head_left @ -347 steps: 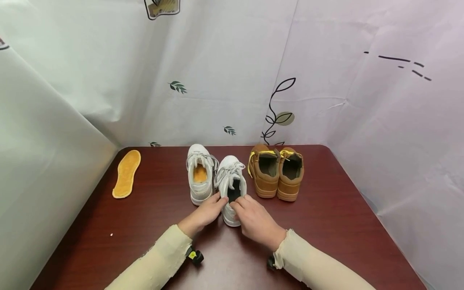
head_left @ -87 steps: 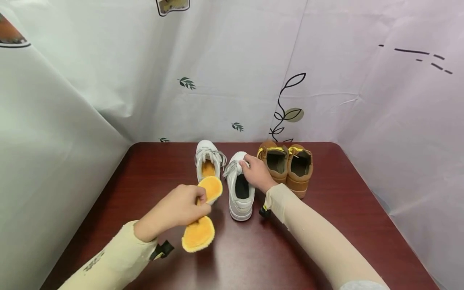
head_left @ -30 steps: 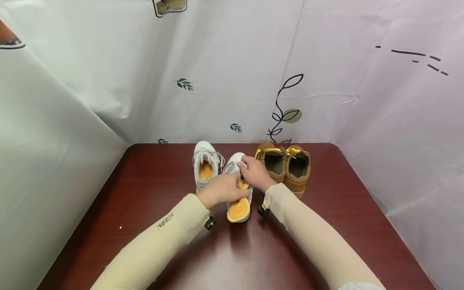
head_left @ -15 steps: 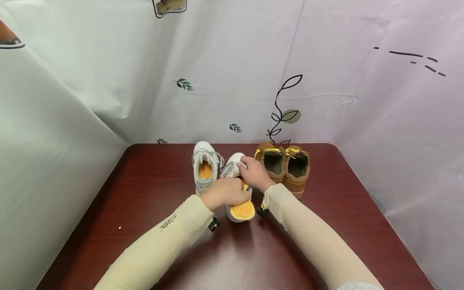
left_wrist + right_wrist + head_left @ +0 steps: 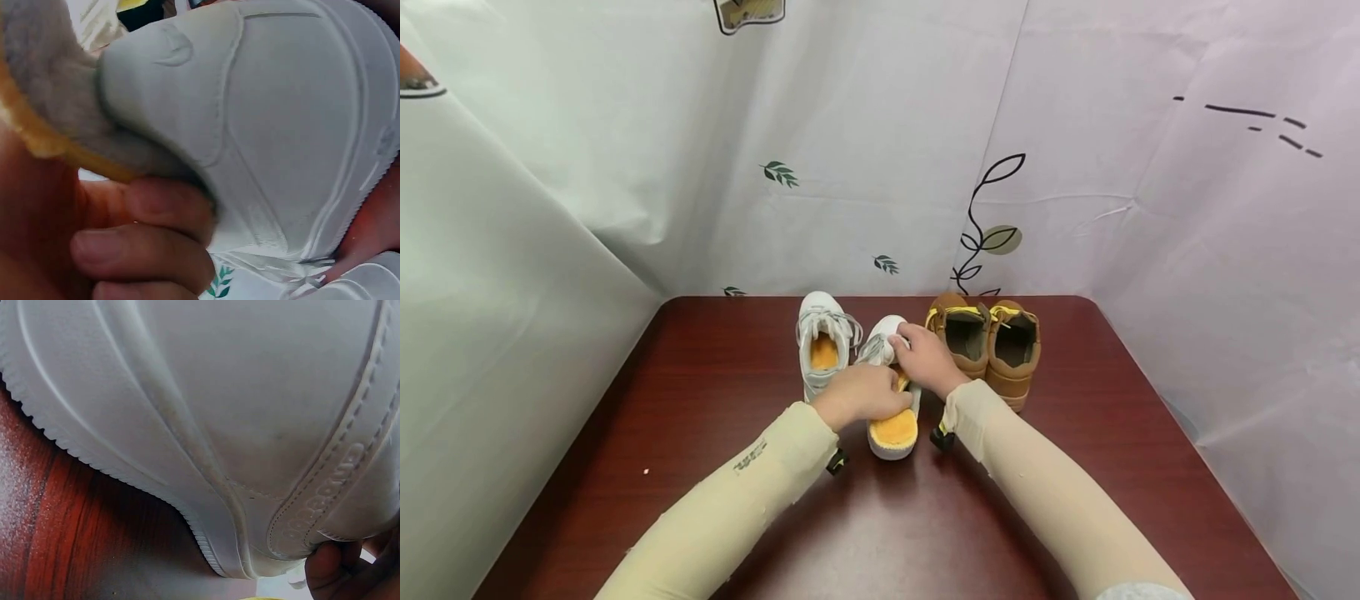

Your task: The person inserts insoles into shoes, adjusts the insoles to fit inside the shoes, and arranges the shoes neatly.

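In the head view, my left hand (image 5: 867, 393) pinches a fuzzy yellow insole (image 5: 895, 428) at its middle. The insole's front part goes into the opening of a white sneaker (image 5: 889, 327), while its heel end lies over the sneaker's heel. In the left wrist view, the insole (image 5: 37, 134) bends up out of the sneaker collar, with curled fingers (image 5: 150, 250) beneath it. My right hand (image 5: 928, 360) grips the same sneaker near its tongue and laces; the right wrist view shows the sneaker's side (image 5: 262, 381) and the fingers (image 5: 337, 569) at its upper edge.
Left of the held sneaker stands its mate, another white sneaker (image 5: 820, 333), with a yellow insole inside. A pair of brown shoes (image 5: 1011, 354) with yellow laces stands to the right. A white speck lies on the dark red table (image 5: 715, 350), with patterned curtains (image 5: 880, 150) behind.
The insole first lay at the table's far left, then hung from my left hand; now it is partly inside the sneaker. Its heel end has dropped slightly. My right hand has stayed on the sneaker lately.
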`<state>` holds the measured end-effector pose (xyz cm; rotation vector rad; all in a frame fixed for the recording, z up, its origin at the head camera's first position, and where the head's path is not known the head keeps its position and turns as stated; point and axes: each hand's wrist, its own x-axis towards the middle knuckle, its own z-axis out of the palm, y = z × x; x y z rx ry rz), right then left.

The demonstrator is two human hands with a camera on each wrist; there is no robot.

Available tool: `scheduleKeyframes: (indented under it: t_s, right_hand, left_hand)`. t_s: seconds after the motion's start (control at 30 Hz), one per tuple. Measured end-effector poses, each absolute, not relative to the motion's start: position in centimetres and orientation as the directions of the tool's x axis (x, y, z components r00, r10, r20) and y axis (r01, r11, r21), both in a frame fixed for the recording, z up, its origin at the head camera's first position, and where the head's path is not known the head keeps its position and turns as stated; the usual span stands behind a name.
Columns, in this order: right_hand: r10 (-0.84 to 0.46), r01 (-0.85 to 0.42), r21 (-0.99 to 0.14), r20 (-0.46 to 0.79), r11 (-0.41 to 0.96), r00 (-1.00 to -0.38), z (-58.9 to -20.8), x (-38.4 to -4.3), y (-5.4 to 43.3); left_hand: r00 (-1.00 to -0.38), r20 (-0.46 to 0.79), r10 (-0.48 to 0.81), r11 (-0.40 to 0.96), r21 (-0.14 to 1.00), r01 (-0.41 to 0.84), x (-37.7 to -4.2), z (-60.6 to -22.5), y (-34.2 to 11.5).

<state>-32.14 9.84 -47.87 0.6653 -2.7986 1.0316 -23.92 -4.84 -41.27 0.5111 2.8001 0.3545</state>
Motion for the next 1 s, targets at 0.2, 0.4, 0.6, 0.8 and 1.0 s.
scheduleKeyframes:
  t_s: [0.2,0.4,0.6,0.8,1.0]
  right_hand:
    - [-0.362,-0.425,-0.576,0.228,0.698,-0.904,-47.8,-32.1,9.9]
    - [-0.365,-0.431,-0.572,0.233,0.698,-0.901,-47.8,-32.2,9.9]
    - [-0.371,-0.429,-0.570,0.223,0.701,-0.902,-48.1,-32.2,9.8]
    - [-0.364,-0.435,-0.561,0.240,0.705,-0.900,-48.1,-32.2,9.9]
    - [-0.356,-0.423,-0.572,0.232,0.703,-0.905,-47.8,-31.9,9.7]
  left_hand:
    - [-0.898,-0.248,0.364,0.920,0.247,0.305,-22.8,-40.3,-4.7]
    - [-0.895,-0.288,0.340,0.936,0.198,0.291,-21.8,-39.4,-4.0]
    - [-0.886,-0.269,0.378,0.920,0.219,0.326,-21.9,-39.7,-3.8]
    - [-0.915,-0.199,0.352,0.913,0.290,0.288,-22.6,-40.2,-3.8]
    - [-0.924,-0.159,0.347,0.907,0.307,0.288,-23.0,-41.0,-4.0]
